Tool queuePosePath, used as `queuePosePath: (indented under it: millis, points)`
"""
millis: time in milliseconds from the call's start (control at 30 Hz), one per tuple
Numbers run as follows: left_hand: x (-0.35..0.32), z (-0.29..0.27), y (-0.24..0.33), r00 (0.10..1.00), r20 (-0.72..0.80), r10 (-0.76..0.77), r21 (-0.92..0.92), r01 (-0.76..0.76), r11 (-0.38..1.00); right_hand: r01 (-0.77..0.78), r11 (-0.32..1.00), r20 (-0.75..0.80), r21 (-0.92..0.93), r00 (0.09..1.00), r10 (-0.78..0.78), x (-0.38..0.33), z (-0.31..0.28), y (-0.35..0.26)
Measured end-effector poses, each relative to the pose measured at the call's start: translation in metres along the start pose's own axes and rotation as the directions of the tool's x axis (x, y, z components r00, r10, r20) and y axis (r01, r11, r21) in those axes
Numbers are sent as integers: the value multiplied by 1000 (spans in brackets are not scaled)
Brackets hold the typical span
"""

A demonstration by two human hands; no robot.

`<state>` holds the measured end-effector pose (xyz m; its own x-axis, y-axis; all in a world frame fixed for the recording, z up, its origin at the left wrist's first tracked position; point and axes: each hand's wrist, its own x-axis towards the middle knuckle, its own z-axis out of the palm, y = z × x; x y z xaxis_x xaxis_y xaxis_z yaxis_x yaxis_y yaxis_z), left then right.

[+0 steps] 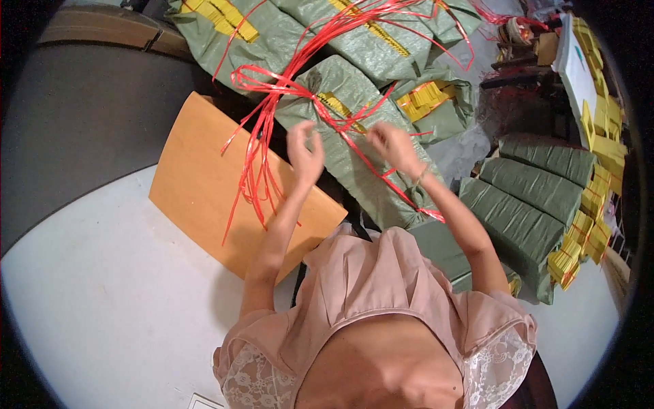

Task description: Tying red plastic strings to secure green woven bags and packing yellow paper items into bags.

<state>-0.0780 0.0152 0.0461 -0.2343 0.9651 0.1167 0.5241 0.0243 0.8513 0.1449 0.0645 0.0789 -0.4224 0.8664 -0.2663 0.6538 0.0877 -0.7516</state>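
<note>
In front of me lies a long green woven-plastic bundle (354, 163) with yellow folded pieces (334, 103) showing through its top. Red plastic strapping (364, 158) runs along it and is gathered near its far end. Over its left edge I hold my left hand (306, 153), thumb and fingers curled but apart, with nothing visible between them. My right hand (395, 144) is closed in a pinch above the bundle's right side, close to the strap. Whatever its fingertips grip is hidden. A bunch of loose red strands (255, 167) hangs down left of my left hand.
An orange-brown board (225, 184) leans at my left. More green bundles with yellow contents (381, 41) lie beyond, and another (429, 102) at the right. Stacked dark green packages (524, 184) stand further right, beside a white panel (575, 78) and yellow bundles (579, 249).
</note>
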Motion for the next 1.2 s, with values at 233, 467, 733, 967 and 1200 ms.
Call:
queuePosePath:
  millis: [233, 467, 733, 967, 1200]
  points:
    - [-14, 41, 31, 589, 765, 260, 194, -596, 779, 21, 996, -90, -87, 996, -28, -54, 72, 34]
    - [31, 61, 54, 257, 965, 54, 133, -655, 744, -159, 975, 11, 157, 987, 159, -55, 60, 24]
    - [32, 71, 76, -57, 998, -38, -10, -667, 745, -184, 945, -120, 270, 967, 223, -84, 59, 4]
    - [48, 53, 88, -68, 998, 3, -44, -606, 795, -125, 951, -101, 283, 982, 159, -86, 47, -5]
    - [135, -6, 229, 858, 271, 436, -48, -441, 896, 88, 972, -299, 217, 954, -20, -151, -4, 18]
